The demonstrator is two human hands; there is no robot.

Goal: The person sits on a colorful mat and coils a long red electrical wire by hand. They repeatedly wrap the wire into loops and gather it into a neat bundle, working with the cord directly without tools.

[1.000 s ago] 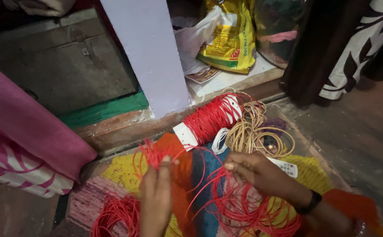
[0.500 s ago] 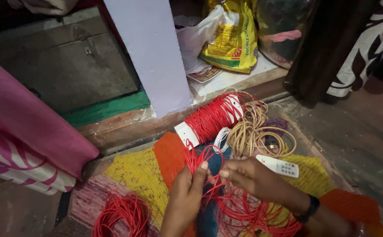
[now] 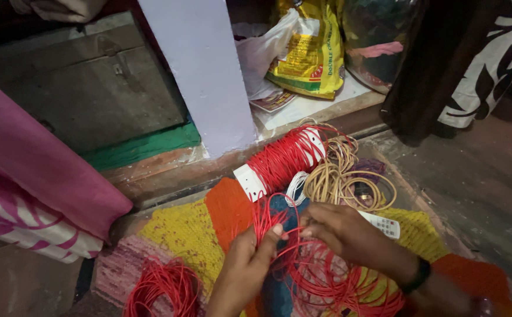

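Floor: a bright woven mat (image 3: 180, 232) spread on it.
On mat: red rings (image 3: 161, 286), tan rings (image 3: 341, 176), remote (image 3: 383, 223).

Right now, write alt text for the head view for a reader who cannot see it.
Two bare hands, the left hand and the right hand, pinch a bunch of thin red ring bangles over a multicoloured woven mat. Beyond lie a carded roll of red bangles, loose beige rings and a white remote control.

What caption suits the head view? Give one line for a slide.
Both hands, left hand and right hand, pinch thin red bangles above a multicoloured mat, beside a carded red bangle stack.
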